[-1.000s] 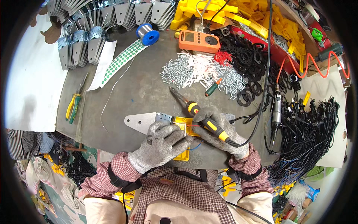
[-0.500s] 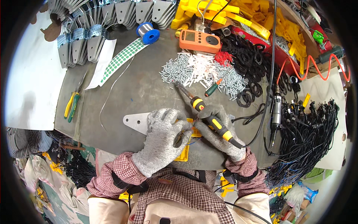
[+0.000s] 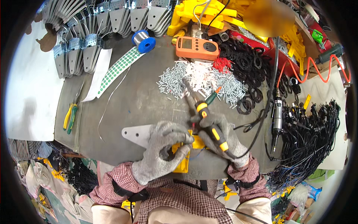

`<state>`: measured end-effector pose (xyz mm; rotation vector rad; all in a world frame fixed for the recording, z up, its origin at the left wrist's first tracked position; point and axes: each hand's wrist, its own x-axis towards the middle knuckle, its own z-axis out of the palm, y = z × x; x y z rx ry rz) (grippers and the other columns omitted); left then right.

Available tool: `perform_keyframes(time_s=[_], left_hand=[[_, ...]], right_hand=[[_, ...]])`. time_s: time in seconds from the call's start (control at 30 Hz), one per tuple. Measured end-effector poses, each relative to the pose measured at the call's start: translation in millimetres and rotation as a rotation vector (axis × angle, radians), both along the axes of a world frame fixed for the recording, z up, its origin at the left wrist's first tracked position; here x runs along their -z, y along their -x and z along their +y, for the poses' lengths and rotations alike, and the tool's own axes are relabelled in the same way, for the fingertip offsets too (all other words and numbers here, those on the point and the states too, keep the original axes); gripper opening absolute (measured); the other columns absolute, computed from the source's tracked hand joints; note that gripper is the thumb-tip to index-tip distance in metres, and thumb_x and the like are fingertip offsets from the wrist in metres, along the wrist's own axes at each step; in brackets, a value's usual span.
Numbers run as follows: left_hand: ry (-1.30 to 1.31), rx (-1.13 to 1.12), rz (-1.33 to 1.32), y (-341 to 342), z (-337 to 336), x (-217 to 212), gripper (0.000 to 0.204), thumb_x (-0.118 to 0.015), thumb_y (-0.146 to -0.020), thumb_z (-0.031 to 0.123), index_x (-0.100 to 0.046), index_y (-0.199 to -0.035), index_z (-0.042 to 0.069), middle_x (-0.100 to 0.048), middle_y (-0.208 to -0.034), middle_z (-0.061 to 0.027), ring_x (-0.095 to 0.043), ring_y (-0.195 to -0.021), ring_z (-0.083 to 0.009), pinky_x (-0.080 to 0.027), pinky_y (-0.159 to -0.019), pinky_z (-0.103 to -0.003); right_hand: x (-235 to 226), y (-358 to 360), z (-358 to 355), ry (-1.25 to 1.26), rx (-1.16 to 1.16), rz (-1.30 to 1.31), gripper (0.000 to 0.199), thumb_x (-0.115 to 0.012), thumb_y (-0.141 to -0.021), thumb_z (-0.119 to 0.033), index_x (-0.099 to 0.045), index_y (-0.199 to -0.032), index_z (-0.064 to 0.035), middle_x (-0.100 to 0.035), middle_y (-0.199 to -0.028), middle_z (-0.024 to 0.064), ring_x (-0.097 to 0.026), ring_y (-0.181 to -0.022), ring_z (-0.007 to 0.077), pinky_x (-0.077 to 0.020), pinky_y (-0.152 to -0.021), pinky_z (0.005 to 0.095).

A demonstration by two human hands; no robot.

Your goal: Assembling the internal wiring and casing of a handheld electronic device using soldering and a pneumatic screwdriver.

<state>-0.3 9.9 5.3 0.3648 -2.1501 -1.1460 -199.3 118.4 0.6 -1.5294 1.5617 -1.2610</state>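
Both gloved hands meet at the near edge of the grey bench (image 3: 149,100). I see my left hand (image 3: 162,151) curled down over a yellow plastic part (image 3: 182,153), fingers closed around it, pinning it beside a flat metal bracket (image 3: 136,133). My right hand (image 3: 220,136) is wrapped tight around a black-and-yellow soldering iron (image 3: 209,121), tip pointing far-left toward a heap of small white and silver pieces (image 3: 197,80). Beyond it lies an orange meter (image 3: 197,48).

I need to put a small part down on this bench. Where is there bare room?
Bare mat lies between the sticker strip, screw pile and left hand. The right side is crowded with black rings and cables.
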Motion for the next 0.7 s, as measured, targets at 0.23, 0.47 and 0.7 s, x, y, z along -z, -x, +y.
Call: perform_keyframes(time_s=[0.23, 0.47, 0.7], left_hand=[[0.007, 0.134, -0.039, -13, -6, 16, 0.033, -0.078, -0.072, 0.005, -0.066, -0.100, 0.017, -0.069, -0.101, 0.0002, -0.064, -0.096, -0.0223, -0.043, -0.092, -0.045], [0.038, 0.035, 0.192, -8, -5, 29, 0.028, -0.079, -0.070, 0.021, -0.075, -0.098, 0.020, -0.068, -0.102, 0.0024, -0.061, -0.096, -0.0243, -0.045, -0.081, -0.040], [-0.064, 0.197, -0.016, -23, -26, 45, 0.028, -0.078, -0.072, 0.020, -0.075, -0.099, 0.017, -0.067, -0.104, 0.0014, -0.060, -0.098, -0.0237, -0.048, -0.084, -0.045]], right_hand=[[28, 17, -1, -0.076, -0.188, 0.020, 0.012, -0.061, -0.091, -0.021, -0.064, -0.095, -0.0109, -0.063, -0.080, 0.0055, -0.064, -0.079, 0.0274, -0.0486, -0.082, 0.0422], [-30, 14, 4, -0.830, 0.208, -0.625, 0.025, -0.079, -0.066, -0.009, -0.070, -0.088, -0.0015, -0.063, -0.071, 0.0115, -0.054, -0.053, 0.0223, -0.0429, -0.052, 0.0362], [59, -2, -2, 0.142, 0.066, -0.204, 0.040, -0.075, -0.085, -0.024, -0.067, -0.122, -0.0130, -0.070, -0.087, 0.0131, -0.071, -0.086, 0.0358, -0.0572, -0.078, 0.0510]])
